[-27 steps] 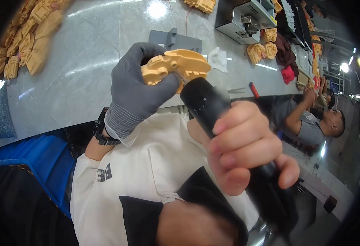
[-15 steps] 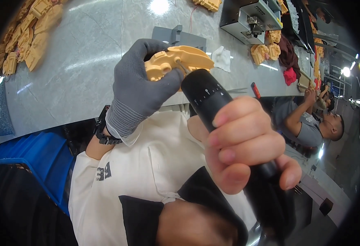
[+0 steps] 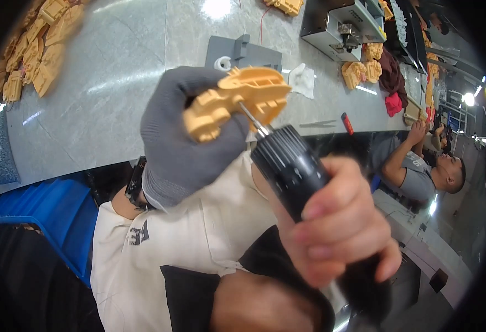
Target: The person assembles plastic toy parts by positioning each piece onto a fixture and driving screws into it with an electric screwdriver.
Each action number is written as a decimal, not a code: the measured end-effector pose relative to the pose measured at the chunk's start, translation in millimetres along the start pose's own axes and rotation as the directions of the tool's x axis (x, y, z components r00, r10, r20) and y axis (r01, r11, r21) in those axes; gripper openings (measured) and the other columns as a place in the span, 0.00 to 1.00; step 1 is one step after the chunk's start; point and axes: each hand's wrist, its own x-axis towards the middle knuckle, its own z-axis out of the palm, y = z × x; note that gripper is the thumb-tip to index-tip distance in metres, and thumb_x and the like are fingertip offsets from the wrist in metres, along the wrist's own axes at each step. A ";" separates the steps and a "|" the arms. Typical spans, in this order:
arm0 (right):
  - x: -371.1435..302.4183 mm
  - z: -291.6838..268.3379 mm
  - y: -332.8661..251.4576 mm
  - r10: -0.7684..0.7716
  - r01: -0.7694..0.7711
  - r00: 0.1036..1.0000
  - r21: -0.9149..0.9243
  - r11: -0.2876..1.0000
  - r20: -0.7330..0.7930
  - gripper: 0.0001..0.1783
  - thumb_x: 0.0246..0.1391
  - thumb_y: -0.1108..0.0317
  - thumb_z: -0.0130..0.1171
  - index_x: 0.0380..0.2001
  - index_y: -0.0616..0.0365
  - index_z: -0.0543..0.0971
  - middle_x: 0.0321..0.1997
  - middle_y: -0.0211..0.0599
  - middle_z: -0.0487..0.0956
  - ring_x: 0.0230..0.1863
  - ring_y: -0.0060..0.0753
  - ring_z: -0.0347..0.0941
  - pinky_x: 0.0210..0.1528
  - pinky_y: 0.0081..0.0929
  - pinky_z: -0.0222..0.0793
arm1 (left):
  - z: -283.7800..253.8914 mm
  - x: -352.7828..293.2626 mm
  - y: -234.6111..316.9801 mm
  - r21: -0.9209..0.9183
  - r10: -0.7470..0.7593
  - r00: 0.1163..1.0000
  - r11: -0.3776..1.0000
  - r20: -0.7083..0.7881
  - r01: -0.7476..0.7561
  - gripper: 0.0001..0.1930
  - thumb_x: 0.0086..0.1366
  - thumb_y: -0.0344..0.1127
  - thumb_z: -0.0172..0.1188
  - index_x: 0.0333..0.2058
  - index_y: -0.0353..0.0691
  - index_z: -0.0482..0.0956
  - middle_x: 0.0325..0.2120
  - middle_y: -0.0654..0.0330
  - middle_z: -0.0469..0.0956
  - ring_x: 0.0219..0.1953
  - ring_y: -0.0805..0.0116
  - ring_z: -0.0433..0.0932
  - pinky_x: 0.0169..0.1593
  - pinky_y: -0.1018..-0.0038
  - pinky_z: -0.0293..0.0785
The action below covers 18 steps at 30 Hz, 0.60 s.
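My left hand (image 3: 185,138), in a grey glove, is closed around an orange-yellow moulded plastic part (image 3: 240,99) above the table's near edge. My right hand (image 3: 342,227), bare, grips a black electric screwdriver (image 3: 290,166) with a ribbed collar. The driver's thin metal bit points up and left, its tip at the plastic part; whether it sits in a screw cannot be made out. Behind the part, a grey fixture plate (image 3: 246,52) with an upright block lies on the table, a small white ring-shaped piece (image 3: 222,63) at its left corner.
Similar yellow parts (image 3: 32,61) are heaped at the far left. A metal machine (image 3: 342,30) stands at the back right, with a white cloth (image 3: 301,80), tweezers (image 3: 318,124) and a red-handled tool (image 3: 347,123) nearer. Blue bins (image 3: 49,221) are below left; a co-worker (image 3: 420,166) sits at right.
My left hand has lowered slightly and tilted the plastic part, showing its ribbed inside. The screwdriver has moved down with my right hand, so more of its bit shows.
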 end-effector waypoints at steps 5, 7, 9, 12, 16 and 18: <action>22.1 -30.8 2.6 0.064 -0.048 0.979 0.087 0.995 -0.192 0.23 0.54 0.65 0.56 0.53 0.53 0.66 0.22 0.24 0.68 0.20 0.19 0.65 0.32 0.22 0.64 | -11.9 22.1 -38.8 0.279 0.372 0.907 0.908 -0.197 -0.312 0.21 0.45 0.23 0.67 0.40 0.39 0.71 0.37 0.56 0.72 0.37 0.65 0.74 0.40 0.73 0.72; 22.0 -36.9 -4.8 0.014 -0.004 0.973 0.045 0.999 -0.229 0.25 0.57 0.61 0.54 0.57 0.54 0.64 0.23 0.26 0.67 0.19 0.20 0.63 0.32 0.24 0.63 | -23.5 22.9 -33.0 0.230 0.457 0.879 0.877 -0.133 -0.421 0.22 0.45 0.23 0.67 0.40 0.39 0.71 0.38 0.55 0.72 0.37 0.65 0.74 0.40 0.72 0.72; 20.5 -49.4 0.4 0.041 -0.055 0.978 -0.066 0.996 -0.203 0.25 0.58 0.60 0.52 0.57 0.52 0.63 0.23 0.27 0.66 0.19 0.23 0.63 0.32 0.29 0.62 | -30.6 27.4 -26.5 0.164 0.557 0.829 0.823 -0.045 -0.544 0.22 0.45 0.25 0.67 0.41 0.39 0.71 0.39 0.54 0.71 0.38 0.63 0.73 0.41 0.71 0.72; 17.4 -54.8 3.8 0.090 -0.106 0.977 -0.078 0.991 -0.192 0.26 0.58 0.60 0.51 0.58 0.51 0.61 0.23 0.28 0.66 0.19 0.25 0.63 0.32 0.32 0.62 | -37.8 28.0 -26.3 0.158 0.607 0.794 0.787 -0.028 -0.596 0.22 0.46 0.27 0.68 0.40 0.39 0.71 0.39 0.53 0.71 0.38 0.62 0.73 0.41 0.70 0.72; 16.6 -60.1 9.7 0.137 -0.150 0.973 -0.057 0.987 -0.188 0.26 0.58 0.62 0.48 0.59 0.51 0.60 0.22 0.29 0.66 0.19 0.25 0.62 0.32 0.33 0.61 | -62.1 24.8 -23.4 0.021 0.466 0.872 0.883 -0.151 -0.468 0.22 0.48 0.29 0.68 0.42 0.34 0.71 0.42 0.48 0.72 0.42 0.59 0.75 0.43 0.71 0.75; 13.7 -64.8 13.4 0.160 -0.179 0.962 -0.070 0.981 -0.220 0.26 0.57 0.64 0.48 0.59 0.52 0.59 0.22 0.29 0.65 0.19 0.25 0.62 0.31 0.33 0.61 | -88.4 39.2 29.8 -0.106 0.125 0.934 0.980 -0.335 -0.169 0.25 0.52 0.34 0.68 0.46 0.32 0.70 0.47 0.47 0.72 0.46 0.59 0.76 0.46 0.68 0.75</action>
